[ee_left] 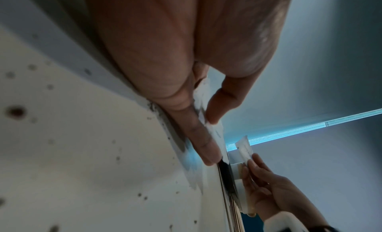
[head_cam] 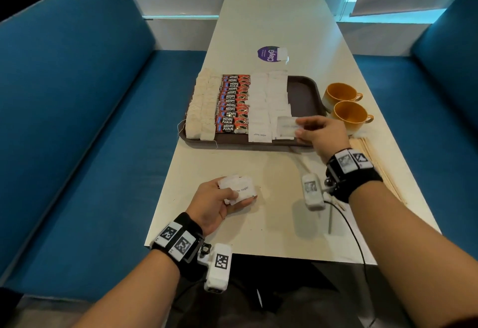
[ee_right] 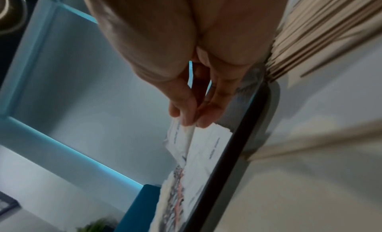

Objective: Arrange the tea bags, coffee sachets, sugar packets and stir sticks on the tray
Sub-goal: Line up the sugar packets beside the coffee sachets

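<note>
A dark brown tray (head_cam: 304,94) lies across the white table (head_cam: 274,27). On it, from left to right, are two rows of tea bags (head_cam: 203,105), a row of red Kopi Juan coffee sachets (head_cam: 232,105) and two rows of white sugar packets (head_cam: 269,100). My right hand (head_cam: 320,131) pinches one sugar packet (head_cam: 285,127) over the tray's near right part; the right wrist view shows that sugar packet (ee_right: 177,137) edge-on between my fingertips. My left hand (head_cam: 219,201) grips a small stack of sugar packets (head_cam: 241,190) near the table's front edge. Wooden stir sticks (head_cam: 372,157) lie on the table right of the tray.
Two orange cups (head_cam: 346,105) stand right of the tray. A purple round sticker (head_cam: 269,54) and one loose white packet (head_cam: 282,54) lie beyond the tray. Blue bench seats (head_cam: 77,120) flank the table on both sides. The tray's right end is bare.
</note>
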Motion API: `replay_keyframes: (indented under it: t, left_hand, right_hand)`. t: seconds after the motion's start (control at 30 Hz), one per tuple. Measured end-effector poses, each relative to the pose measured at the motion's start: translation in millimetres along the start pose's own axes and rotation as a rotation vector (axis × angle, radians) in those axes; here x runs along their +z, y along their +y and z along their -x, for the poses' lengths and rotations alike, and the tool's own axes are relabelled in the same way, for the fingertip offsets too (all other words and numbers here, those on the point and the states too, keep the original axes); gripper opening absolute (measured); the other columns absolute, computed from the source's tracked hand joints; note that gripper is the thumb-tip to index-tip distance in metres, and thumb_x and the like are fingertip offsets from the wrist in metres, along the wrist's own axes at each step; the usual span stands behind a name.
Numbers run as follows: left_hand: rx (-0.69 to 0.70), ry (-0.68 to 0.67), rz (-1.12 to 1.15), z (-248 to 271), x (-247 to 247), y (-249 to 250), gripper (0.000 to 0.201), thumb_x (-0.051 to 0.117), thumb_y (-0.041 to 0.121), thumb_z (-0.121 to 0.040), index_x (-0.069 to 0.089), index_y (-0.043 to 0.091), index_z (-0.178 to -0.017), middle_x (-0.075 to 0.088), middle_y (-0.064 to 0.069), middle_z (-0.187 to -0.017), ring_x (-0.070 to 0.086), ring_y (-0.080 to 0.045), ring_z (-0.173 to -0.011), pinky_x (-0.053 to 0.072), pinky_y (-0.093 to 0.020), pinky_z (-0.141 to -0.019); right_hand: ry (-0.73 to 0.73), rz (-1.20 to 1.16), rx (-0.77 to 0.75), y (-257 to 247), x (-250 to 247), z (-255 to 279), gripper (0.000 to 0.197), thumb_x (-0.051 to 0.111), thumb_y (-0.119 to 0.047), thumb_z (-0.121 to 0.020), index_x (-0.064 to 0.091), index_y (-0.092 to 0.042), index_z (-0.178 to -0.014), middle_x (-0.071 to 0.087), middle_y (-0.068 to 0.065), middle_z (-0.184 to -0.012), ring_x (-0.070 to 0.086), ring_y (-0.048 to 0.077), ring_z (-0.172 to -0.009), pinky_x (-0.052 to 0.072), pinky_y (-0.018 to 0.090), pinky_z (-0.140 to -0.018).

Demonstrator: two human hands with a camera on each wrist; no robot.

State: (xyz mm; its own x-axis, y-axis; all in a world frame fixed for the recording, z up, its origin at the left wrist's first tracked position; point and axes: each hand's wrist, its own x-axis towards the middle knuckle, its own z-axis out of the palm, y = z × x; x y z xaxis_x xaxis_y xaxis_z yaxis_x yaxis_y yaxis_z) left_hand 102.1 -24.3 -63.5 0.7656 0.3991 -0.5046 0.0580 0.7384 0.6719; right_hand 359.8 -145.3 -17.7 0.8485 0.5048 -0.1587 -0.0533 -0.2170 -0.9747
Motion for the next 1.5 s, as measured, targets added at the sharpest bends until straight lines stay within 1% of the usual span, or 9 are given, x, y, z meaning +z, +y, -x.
replay_keyframes:
  t: [0.3,0.5,0.77,0.93,1.07,1.23,1.33,1.4,1.5]
  left_hand:
    - [0.010,0.007,-0.006,-2,-1,-2,0.042,0.057,-0.023,-0.088,0.057,-0.007,-0.127,0.067,-0.029,-0.125,0.069,-0.051,-0.106,0.064,-0.045,-0.082]
    - [0.016,-0.002,-0.018,-2,-1,-2,0.039,0.059,-0.021,-0.089,0.059,-0.006,-0.125,0.070,-0.026,-0.121,0.069,-0.051,-0.106,0.064,-0.044,-0.083]
    - [0.033,0.015,-0.045,0,0,-3,0.038,0.062,-0.021,-0.087,0.060,-0.007,-0.122,0.069,-0.028,-0.122,0.070,-0.048,-0.107,0.064,-0.045,-0.081]
    - [0.051,0.019,-0.118,1,3,-3,0.046,0.066,-0.015,-0.087,0.056,-0.006,-0.130,0.071,-0.027,-0.119,0.072,-0.045,-0.093,0.064,-0.048,-0.078]
    - [0.084,0.028,-0.152,5,7,-3,0.045,0.070,-0.012,-0.085,0.057,-0.008,-0.128,0.069,-0.031,-0.118,0.072,-0.046,-0.091,0.064,-0.047,-0.075]
    - [0.097,0.099,-0.157,5,8,-5,0.035,0.069,0.006,-0.094,0.058,-0.008,-0.125,0.072,-0.032,-0.108,0.070,-0.048,-0.089,0.065,-0.048,-0.072]
    - [0.100,0.121,-0.126,3,9,-6,0.027,0.060,0.002,-0.099,0.058,-0.007,-0.125,0.070,-0.035,-0.108,0.072,-0.050,-0.090,0.065,-0.048,-0.074]
    - [0.104,0.121,-0.107,2,9,-6,0.028,0.055,-0.006,-0.098,0.057,-0.008,-0.126,0.068,-0.037,-0.114,0.072,-0.050,-0.092,0.064,-0.048,-0.076]
    - [0.086,0.095,-0.089,3,10,-5,0.027,0.051,-0.009,-0.099,0.057,-0.010,-0.125,0.067,-0.037,-0.116,0.071,-0.052,-0.095,0.064,-0.050,-0.078]
  right_hand:
    - [-0.084,0.461,0.035,7,8,-37,0.016,0.084,-0.017,-0.083,0.078,-0.030,-0.091,0.072,-0.007,-0.097,0.067,0.011,-0.093,0.056,0.028,-0.087]
    - [-0.094,0.653,0.032,6,17,-40,0.016,0.083,-0.020,-0.084,0.081,-0.020,-0.099,0.068,-0.002,-0.102,0.060,0.012,-0.093,0.049,0.027,-0.085]
    - [0.033,0.364,-0.082,-1,14,-1,0.004,0.079,-0.026,-0.086,0.077,-0.027,-0.090,0.073,-0.004,-0.090,0.068,0.011,-0.087,0.057,0.030,-0.080]
    - [-0.239,0.197,-0.010,14,37,74,0.014,0.079,-0.021,-0.088,0.074,-0.014,-0.100,0.069,0.002,-0.082,0.064,0.015,-0.068,0.054,0.023,-0.056]
    - [-0.366,0.123,0.076,34,49,108,0.025,0.078,-0.010,-0.089,0.066,-0.006,-0.111,0.068,0.016,-0.082,0.064,0.021,-0.058,0.054,0.032,-0.055]
    - [-0.221,0.041,0.116,41,49,116,0.006,0.074,-0.002,-0.089,0.071,-0.001,-0.095,0.071,0.017,-0.076,0.063,0.023,-0.057,0.055,0.041,-0.063]
    - [-0.033,0.045,0.060,39,42,110,0.008,0.077,-0.006,-0.087,0.072,-0.009,-0.091,0.073,0.011,-0.077,0.070,0.025,-0.065,0.062,0.042,-0.071]
    - [0.053,0.153,-0.036,37,41,108,0.010,0.078,-0.012,-0.086,0.070,-0.019,-0.089,0.071,0.005,-0.081,0.071,0.022,-0.073,0.063,0.038,-0.072]
    - [-0.082,0.413,-0.211,32,53,116,0.010,0.078,-0.024,-0.088,0.068,-0.026,-0.085,0.066,-0.005,-0.077,0.060,0.006,-0.068,0.051,0.023,-0.067]
